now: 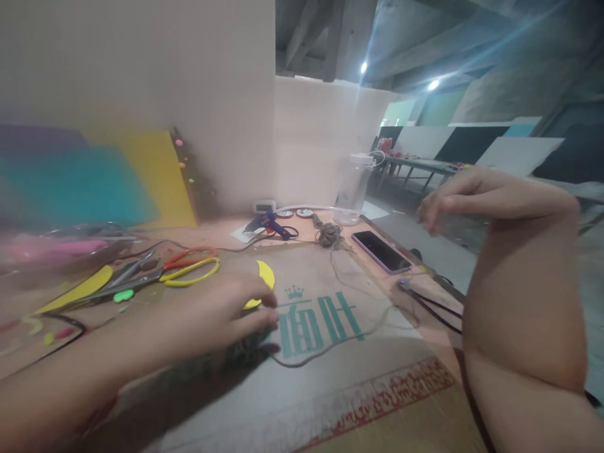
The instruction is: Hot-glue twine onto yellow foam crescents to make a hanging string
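On the cardboard sheet I see my left hand lying flat, fingers loose, touching a yellow crescent piece. My right hand is raised above the table edge, half curled, grasping nothing. Scissors lie near the left hand.

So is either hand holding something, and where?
The left hand presses fingertips on the yellow crescent, touching its lower tip. The right hand seems empty, raised above the table.

left hand on yellow crescent, scissors
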`<state>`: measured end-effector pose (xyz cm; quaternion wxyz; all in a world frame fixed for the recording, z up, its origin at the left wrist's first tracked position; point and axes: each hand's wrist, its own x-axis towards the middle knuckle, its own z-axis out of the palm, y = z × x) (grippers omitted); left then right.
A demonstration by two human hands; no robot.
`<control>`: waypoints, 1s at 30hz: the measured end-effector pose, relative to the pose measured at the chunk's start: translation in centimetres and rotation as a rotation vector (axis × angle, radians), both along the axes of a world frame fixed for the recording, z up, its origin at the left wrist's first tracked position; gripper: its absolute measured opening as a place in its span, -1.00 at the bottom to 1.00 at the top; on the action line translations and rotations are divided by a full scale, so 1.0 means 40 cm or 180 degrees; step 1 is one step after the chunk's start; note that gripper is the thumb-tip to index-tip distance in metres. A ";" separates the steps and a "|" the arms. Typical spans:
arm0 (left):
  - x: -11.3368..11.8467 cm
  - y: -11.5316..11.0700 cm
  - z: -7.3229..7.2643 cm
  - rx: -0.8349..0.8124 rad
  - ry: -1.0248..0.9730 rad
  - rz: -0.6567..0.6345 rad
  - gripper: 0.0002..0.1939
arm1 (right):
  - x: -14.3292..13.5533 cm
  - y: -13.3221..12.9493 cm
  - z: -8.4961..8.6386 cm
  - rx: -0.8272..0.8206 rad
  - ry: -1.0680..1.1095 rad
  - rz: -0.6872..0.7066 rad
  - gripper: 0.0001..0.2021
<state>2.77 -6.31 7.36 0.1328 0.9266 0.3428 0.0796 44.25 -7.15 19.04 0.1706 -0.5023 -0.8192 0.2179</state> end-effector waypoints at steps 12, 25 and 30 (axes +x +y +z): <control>0.430 0.157 -0.114 0.0810 0.0058 0.0531 -0.47 | -0.309 0.189 -0.184 -0.0121 -0.2446 -0.0848 -0.75; 0.380 0.148 -0.130 0.0366 0.0018 0.0001 -0.83 | -0.163 0.392 -0.365 -0.0100 -0.1281 -0.1653 -0.73; 0.294 0.124 -0.094 0.0289 -0.0175 0.0164 -0.83 | -0.124 0.401 -0.382 -0.0312 -0.0469 -0.1927 -0.72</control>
